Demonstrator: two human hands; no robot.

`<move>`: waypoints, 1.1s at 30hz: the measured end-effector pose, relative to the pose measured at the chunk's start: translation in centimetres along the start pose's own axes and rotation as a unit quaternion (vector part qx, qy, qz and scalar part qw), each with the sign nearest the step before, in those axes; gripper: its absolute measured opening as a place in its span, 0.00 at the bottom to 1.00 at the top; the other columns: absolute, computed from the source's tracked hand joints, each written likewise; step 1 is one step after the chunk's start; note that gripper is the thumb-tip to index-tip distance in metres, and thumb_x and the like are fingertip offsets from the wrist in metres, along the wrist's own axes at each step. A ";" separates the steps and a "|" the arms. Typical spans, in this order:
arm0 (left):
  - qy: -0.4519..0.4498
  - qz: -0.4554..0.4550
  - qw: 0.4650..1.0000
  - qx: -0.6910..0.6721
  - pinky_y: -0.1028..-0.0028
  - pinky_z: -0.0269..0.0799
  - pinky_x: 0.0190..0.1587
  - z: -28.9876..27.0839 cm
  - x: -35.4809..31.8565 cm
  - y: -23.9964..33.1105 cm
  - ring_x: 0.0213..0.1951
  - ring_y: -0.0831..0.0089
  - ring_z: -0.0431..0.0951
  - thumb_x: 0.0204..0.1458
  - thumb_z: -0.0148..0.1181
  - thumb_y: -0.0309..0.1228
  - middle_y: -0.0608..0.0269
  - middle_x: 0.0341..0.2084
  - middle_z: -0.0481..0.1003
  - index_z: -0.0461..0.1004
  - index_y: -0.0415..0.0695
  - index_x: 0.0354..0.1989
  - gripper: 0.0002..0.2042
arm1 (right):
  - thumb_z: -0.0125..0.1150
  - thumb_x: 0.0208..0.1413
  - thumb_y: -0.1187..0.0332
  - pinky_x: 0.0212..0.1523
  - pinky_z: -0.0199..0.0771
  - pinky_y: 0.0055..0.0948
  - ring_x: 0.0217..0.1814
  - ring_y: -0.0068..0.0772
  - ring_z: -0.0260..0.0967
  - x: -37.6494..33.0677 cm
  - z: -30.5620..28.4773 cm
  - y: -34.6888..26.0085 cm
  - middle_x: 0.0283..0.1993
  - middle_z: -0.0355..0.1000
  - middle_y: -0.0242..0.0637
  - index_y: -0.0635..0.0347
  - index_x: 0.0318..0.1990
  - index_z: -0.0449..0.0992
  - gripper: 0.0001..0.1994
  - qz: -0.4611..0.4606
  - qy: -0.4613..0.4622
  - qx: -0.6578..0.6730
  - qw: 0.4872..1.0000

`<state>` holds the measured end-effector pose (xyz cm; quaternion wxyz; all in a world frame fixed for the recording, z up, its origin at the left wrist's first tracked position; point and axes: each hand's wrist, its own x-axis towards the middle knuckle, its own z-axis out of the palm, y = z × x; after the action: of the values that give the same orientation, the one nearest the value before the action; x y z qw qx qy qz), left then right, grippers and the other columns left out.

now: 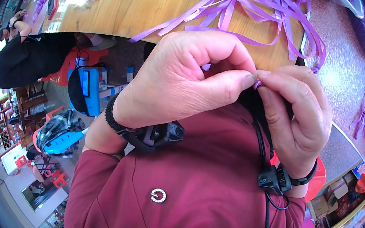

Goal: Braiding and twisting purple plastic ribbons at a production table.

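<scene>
Left hand and right hand meet at fingertips, each grip pinched tight on small purple ribbon piece, held above wooden surface. Ribbon judged light, soft, slippery; hold near end.

You have a small bit of glossy purple plastic ribbon, pinched between your left hand and right hand, mostly hidden by fingertips, held close to your chest, near the wooden table's edge

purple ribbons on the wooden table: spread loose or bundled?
Spread loose: thin purple ribbon strips lie scattered and tangled across the wooden tabletop, some hanging over its edge.
</scene>
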<state>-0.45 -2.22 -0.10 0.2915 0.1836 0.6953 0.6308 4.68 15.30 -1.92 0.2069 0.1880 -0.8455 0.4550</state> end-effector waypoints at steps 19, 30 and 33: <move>-0.035 0.006 0.999 -0.030 0.83 0.62 0.38 -1.1 0.0 -0.5 0.34 0.83 0.67 0.52 0.46 0.28 0.66 0.30 0.69 0.68 0.36 0.40 0.11 | 0.62 0.41 0.81 0.25 0.61 0.18 0.24 0.23 0.64 -0.2 -0.3 -0.9 0.25 0.70 0.35 0.65 0.31 0.74 0.07 0.038 0.001 -0.015 0.999; -0.223 0.300 0.911 0.176 0.68 0.63 0.26 -1.4 -0.1 -1.1 0.18 0.63 0.66 0.35 0.54 0.20 0.62 0.14 0.66 0.67 0.40 0.16 0.03 | 0.65 0.39 0.68 0.11 0.49 0.27 0.09 0.27 0.54 -1.2 -1.9 -0.9 0.13 0.62 0.29 0.58 0.28 0.75 0.08 -0.036 -0.122 0.061 0.990; -0.241 0.291 0.918 0.120 0.68 0.63 0.27 -1.0 -1.0 -1.5 0.18 0.64 0.66 0.33 0.57 0.20 0.63 0.14 0.66 0.68 0.40 0.16 0.04 | 0.65 0.39 0.68 0.09 0.44 0.26 0.06 0.25 0.50 -2.0 -1.9 -1.1 0.08 0.52 0.26 0.57 0.28 0.75 0.08 -0.054 -0.119 0.084 0.988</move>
<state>-0.20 -3.81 -1.35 0.2295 0.5584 0.5900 0.5361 7.26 16.65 -1.27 0.1124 0.3026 -0.8115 0.4870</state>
